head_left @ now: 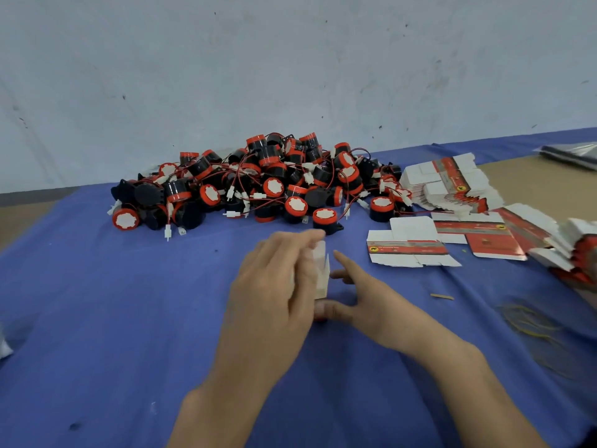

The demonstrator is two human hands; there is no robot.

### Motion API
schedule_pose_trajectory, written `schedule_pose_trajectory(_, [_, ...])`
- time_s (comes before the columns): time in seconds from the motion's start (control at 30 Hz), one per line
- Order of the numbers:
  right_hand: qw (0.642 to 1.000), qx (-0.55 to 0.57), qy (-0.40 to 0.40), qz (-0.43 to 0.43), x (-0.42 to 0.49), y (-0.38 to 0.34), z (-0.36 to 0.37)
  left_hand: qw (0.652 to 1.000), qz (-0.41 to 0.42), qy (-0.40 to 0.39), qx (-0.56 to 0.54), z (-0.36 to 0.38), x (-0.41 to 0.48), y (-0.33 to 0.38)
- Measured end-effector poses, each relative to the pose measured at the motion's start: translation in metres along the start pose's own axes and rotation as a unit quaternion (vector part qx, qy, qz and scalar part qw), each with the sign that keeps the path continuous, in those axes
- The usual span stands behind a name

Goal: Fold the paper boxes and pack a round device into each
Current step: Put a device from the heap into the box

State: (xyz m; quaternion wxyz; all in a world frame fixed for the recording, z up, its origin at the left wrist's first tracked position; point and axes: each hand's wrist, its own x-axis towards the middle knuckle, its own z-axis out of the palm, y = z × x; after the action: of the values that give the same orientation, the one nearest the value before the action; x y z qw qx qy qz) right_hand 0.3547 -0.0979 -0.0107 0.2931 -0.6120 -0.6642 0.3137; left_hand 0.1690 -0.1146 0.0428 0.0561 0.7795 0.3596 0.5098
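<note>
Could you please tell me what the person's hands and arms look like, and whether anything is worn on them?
Both the left hand and right hand are bare: no gloves, rings, watch or bracelet visible. The left forearm and right forearm are bare too, no sleeves in view.

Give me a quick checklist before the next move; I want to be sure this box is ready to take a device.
1. Paper box secured: ok, the left hand holds it.
2. Box fully folded: cannot tell, the left hand hides most of it and the picture is blurred there.
3. Right hand free to fetch: ok, its fingers are straight and only the thumb touches the box's near end.
4. Round device close by: ok, one lies just beyond the box, at the near edge of the pile of devices.
5. Next flat box blank available: ok, it lies to the right of the hands.
</note>
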Motion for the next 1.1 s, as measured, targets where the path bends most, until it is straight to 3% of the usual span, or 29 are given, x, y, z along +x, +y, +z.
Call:
schedule_pose_trajectory(0.1, [0.998,0.041,0.027,0.028,0.000,0.005,-0.014,0.995,-0.046,0.047,-0.073,-0.003,0.026,0.004])
schedule_pose_trajectory(0.2, [0.996,0.065,0.039,0.044,0.002,0.012,-0.026,0.991,-0.077,0.036,-0.101,0.010,0.072,0.004])
schedule_pose_trajectory(0.27, [0.994,0.084,0.043,0.051,0.004,0.015,-0.032,0.993,-0.098,-0.032,-0.064,0.030,0.107,-0.004])
schedule_pose_trajectory(0.33, [0.992,0.096,0.056,0.055,0.006,0.018,-0.037,0.980,-0.109,-0.165,0.021,0.057,0.141,-0.017])
schedule_pose_trajectory(0.43, [0.990,0.106,0.079,0.058,0.009,0.025,-0.044,0.894,-0.103,-0.394,0.188,0.104,0.176,-0.046])
schedule_pose_trajectory(0.5, [0.987,0.118,0.095,0.057,0.011,0.029,-0.047,0.825,-0.118,-0.480,0.273,0.131,0.187,-0.070])
schedule_pose_trajectory(0.57, [0.984,0.133,0.107,0.055,0.011,0.033,-0.050,0.795,-0.138,-0.508,0.302,0.151,0.193,-0.091])
schedule_pose_trajectory(0.77, [0.980,0.142,0.135,0.039,0.014,0.039,-0.060,0.759,-0.177,-0.525,0.342,0.185,0.187,-0.105])
schedule_pose_trajectory(0.87, [0.975,0.146,0.163,0.036,0.015,0.040,-0.065,0.769,-0.165,-0.519,0.335,0.176,0.195,-0.085])
schedule_pose_trajectory(1.1, [0.925,0.278,0.259,-0.010,0.010,0.019,-0.069,0.890,-0.026,-0.369,0.268,0.099,0.192,0.014])
